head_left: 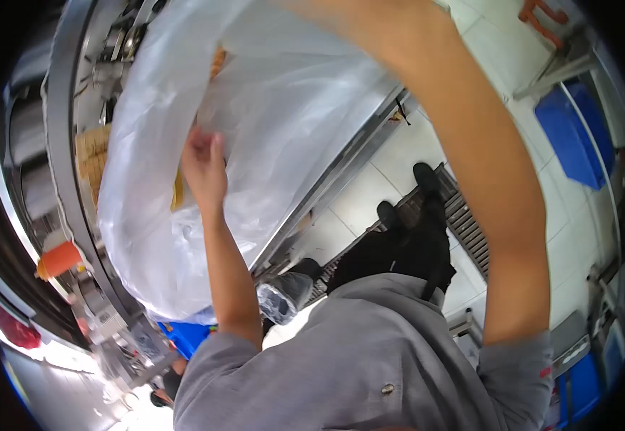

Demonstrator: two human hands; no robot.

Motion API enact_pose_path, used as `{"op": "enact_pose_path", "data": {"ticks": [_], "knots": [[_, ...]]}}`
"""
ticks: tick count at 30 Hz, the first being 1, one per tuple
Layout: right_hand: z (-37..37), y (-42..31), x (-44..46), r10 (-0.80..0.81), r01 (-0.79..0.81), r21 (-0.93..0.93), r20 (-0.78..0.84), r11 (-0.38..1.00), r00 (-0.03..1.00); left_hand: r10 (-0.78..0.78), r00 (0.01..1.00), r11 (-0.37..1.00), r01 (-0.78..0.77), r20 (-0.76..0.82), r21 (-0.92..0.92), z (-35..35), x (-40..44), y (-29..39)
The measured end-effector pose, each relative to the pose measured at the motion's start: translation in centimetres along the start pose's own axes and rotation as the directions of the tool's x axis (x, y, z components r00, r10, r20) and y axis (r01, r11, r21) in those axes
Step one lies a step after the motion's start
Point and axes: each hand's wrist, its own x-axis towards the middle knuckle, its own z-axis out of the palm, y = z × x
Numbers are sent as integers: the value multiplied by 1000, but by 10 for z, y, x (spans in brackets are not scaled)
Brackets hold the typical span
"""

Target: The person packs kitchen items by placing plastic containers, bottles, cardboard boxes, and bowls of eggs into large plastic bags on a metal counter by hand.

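Observation:
A large, translucent plastic bag [291, 108] is spread wide over the metal counter, its folds ballooning to the left. My left hand [206, 169] is at an edge of the plastic, fingers curled in and slightly blurred, apparently gripping that edge. Just beside it, a small yellow item [177, 190] shows at the gap in the plastic. Farther up the same gap, an orange-brown piece [218, 62] is partly visible. My right hand [327, 11] reaches across the top of the plastic; motion blur and the frame's upper border hide its fingers.
A steel counter edge [334, 165] runs diagonally in front of me. Left of the plastic are a cardboard box [93, 154] and an orange bottle [61, 260]. A blue bin [574, 133] stands on the right over white floor tiles, with a drain grate [468, 230] near my feet.

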Motion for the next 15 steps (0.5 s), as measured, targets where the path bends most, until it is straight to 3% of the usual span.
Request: {"op": "enact_pose_path", "data": {"ticks": [1, 2, 3, 4, 5, 6, 7, 9, 10, 11, 12, 15], "knots": [[-5, -14, -2, -75, 76, 48, -22, 996, 997, -34, 999, 943, 19, -41, -332, -2, -30, 2], [-11, -29, -6, -150, 154, 93, -44, 984, 988, -69, 993, 937, 31, -96, -349, -9, -48, 15], [-20, -51, -22, -110, 74, 331, 92, 941, 990, -96, 994, 756, 42, -47, -653, -21, -63, 32], [-27, -72, -42, -114, -35, 538, 240, 842, 964, -86, 996, 489, 25, -20, -872, -34, -79, 40], [-27, -89, -62, -216, -82, 582, 425, 809, 879, -123, 986, 483, -37, -109, -875, -42, -89, 36], [-22, -100, -84, -330, -120, 606, 577, 786, 747, -154, 988, 693, 91, -24, -715, -51, -93, 25], [-13, -107, -103, -470, 1, 667, 525, 745, 709, -244, 968, 834, 239, 56, -498, -59, -108, 14], [10, -109, -142, -643, 125, 708, 534, 695, 549, -262, 959, 926, 282, 109, -253, -51, -150, 3], [18, -105, -165, -676, 138, 693, 608, 708, 417, -267, 962, 959, 259, -55, -116, -37, -174, 2], [32, -95, -191, -637, 42, 640, 752, 767, 172, -150, 974, 972, 176, -171, 152, -24, -193, -4], [32, -88, -198, -725, 120, 719, 654, 685, 215, -40, 973, 897, 135, -228, 420, -13, -208, -14], [28, -86, -185, -797, 74, 794, 603, 603, 35, -104, 900, 769, 343, -424, 540, 14, -232, -65]]}}
